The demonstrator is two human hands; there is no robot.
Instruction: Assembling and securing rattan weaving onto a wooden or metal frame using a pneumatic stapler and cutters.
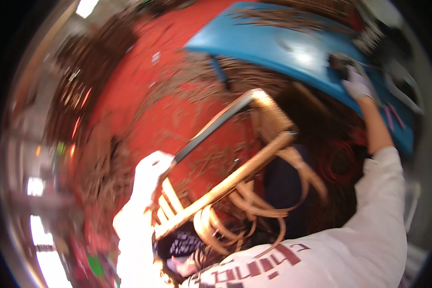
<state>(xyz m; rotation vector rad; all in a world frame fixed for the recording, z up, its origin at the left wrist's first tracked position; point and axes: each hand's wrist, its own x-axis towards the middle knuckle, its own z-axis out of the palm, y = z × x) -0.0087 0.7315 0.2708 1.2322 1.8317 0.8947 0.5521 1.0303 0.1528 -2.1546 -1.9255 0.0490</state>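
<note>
Head view: our left hand [151,168] grips a wooden frame [237,176];
upper right, our right hand [357,87] touches a dark object [338,64]; grasp unclear.

Your right hand [357,87] blurred — dark object [340,65] beside it too smeared to identify. Your left hand [151,168] glare-washed — finger detail lost. Brown stack [89,62] blurred.

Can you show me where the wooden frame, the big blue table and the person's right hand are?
Wooden frame [230,182]: head view, on its long bar nearer the person.
Blue table [259,42]: head view, on a bare part of its top.
Right hand [357,87]: head view, on the back of the hand.
</note>
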